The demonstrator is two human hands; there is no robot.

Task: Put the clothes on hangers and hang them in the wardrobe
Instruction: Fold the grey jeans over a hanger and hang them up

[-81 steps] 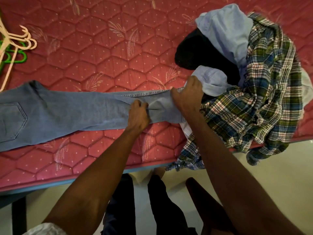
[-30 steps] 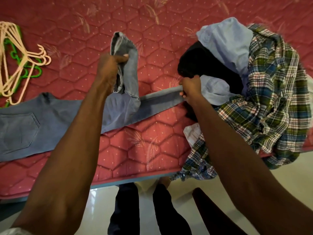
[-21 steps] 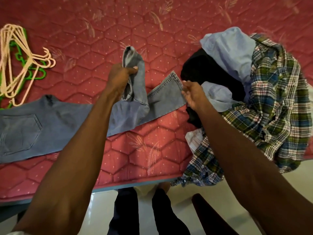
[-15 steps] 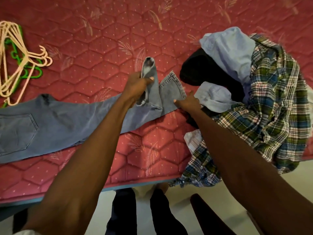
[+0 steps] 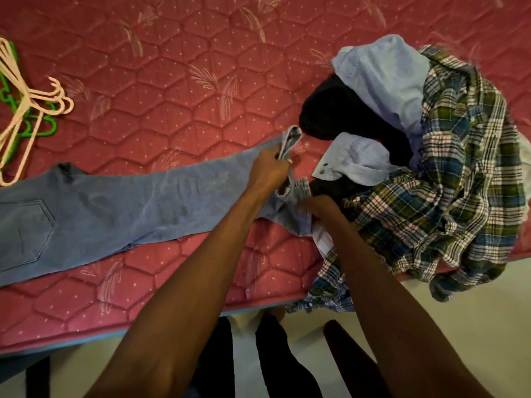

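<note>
Red quilted mattress (image 5: 172, 81) fills the view, with light blue denim jeans (image 5: 115, 208) spread flat across it. Left hand (image 5: 268, 170) grips one hem, fingers curled around the fabric. Right hand (image 5: 317, 206) touches the other hem; its grip is unclear. Just beside them lies a plaid shirt (image 5: 445, 196). Cream and green plastic hangers (image 5: 26, 110) rest far left.

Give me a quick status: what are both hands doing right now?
Left hand grips the jeans leg end. Right hand on the other cuff, grip unclear. Clothes pile crowds the cuffs; hangers untouched.
</note>
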